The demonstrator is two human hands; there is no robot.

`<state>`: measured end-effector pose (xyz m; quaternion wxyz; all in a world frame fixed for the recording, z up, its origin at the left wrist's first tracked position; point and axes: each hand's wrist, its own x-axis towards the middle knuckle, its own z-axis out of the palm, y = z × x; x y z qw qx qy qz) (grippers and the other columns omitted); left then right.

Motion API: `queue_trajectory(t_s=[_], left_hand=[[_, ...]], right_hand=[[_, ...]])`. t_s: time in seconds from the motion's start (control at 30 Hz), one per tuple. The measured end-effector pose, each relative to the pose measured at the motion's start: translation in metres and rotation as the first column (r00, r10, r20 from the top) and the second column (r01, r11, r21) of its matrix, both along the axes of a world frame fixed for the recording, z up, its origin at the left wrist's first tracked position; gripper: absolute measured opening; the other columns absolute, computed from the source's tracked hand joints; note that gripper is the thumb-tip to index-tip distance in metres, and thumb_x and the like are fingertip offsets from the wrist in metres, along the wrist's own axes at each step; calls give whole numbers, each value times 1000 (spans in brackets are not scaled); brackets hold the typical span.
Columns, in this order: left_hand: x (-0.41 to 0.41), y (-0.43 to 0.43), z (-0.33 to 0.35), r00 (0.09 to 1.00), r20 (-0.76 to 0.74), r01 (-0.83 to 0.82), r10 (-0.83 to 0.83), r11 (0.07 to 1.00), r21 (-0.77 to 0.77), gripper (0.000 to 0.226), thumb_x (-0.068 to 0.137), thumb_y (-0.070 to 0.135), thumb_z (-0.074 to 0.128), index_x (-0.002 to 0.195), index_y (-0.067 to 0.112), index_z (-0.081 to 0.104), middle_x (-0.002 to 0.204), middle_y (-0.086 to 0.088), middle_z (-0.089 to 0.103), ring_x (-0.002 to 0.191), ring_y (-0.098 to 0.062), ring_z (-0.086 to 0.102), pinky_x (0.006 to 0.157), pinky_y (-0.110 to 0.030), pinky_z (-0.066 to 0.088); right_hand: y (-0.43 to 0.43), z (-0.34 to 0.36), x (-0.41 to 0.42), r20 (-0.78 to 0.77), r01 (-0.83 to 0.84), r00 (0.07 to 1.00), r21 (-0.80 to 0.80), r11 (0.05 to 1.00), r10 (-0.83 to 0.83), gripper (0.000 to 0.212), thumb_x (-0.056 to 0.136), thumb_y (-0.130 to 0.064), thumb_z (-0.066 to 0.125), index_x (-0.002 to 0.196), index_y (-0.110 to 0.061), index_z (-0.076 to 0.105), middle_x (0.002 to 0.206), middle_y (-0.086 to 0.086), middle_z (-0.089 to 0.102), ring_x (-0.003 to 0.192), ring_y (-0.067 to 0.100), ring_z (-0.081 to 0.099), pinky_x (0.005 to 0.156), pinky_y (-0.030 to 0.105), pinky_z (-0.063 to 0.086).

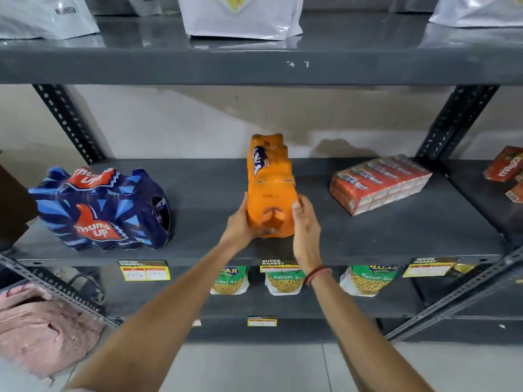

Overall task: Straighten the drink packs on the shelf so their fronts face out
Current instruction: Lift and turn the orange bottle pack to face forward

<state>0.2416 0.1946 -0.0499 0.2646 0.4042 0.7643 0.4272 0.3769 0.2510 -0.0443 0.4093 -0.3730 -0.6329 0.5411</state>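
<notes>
Pale floor tiles (254, 369), grey shelf (368, 236), bare wall (198, 123)

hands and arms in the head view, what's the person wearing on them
Both forearms are bare, with no sleeves in view and no gloves on the left hand or right hand. The only item worn is a thin red thread band around the right wrist.

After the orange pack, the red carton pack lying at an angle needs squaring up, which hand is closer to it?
Right. The right hand grips the orange shrink-wrapped drink pack on the side facing the angled red carton pack; the left hand sits on the far side.
</notes>
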Motion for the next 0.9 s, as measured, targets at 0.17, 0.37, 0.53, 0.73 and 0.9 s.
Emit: queue_trajectory(t_s=[0.17, 0.37, 0.53, 0.73, 0.9], left_hand=[[-55, -18, 2, 995, -34, 97, -97, 995, -13, 56, 66, 11, 82, 115, 13, 54, 104, 1, 67, 91, -8, 64, 91, -28, 51], [-54, -27, -5, 926, 26, -376, 377, 914, 155, 39, 92, 7, 53, 130, 0, 49, 114, -13, 65, 102, -18, 60, 85, -13, 42], [-28, -32, -13, 948, 207, -291, 241, 919, 265, 49, 94, 43, 44, 136, 17, 42, 125, -1, 58, 111, -15, 57, 93, -29, 48], [-22, -27, -16, 970, 114, -235, 214, 945, 226, 63, 84, 39, 64, 137, 16, 40, 133, -6, 56, 117, -20, 57, 96, -35, 49], [-26, -32, -12, 978, 76, -206, 194, 958, 197, 63, 84, 35, 65, 137, 13, 38, 133, -9, 56, 119, -22, 55, 90, -28, 45]], right_hand=[[-56, -13, -19, -106, -46, 993, -13, 999, 44, 60, 88, -54, 47, 140, -25, 38, 144, -5, 43, 126, -2, 41, 98, 8, 36], [-46, -9, -21, -22, 8, 1000, 185, 983, -4, 52, 88, -51, 50, 129, -17, 48, 132, 3, 53, 121, 13, 50, 98, 16, 42], [33, -4, 12, 39, 268, 960, 167, 949, -278, 74, 73, -42, 75, 132, -13, 40, 139, 12, 40, 127, 25, 42, 104, 38, 40], [63, -7, 11, 194, -74, 979, 31, 997, 66, 81, 75, -30, 75, 141, -18, 29, 138, 9, 50, 123, 27, 52, 100, 42, 44], [57, -10, 18, 197, -72, 979, 50, 996, 61, 75, 81, -26, 69, 142, -15, 27, 140, 12, 47, 126, 29, 49, 102, 46, 44]])
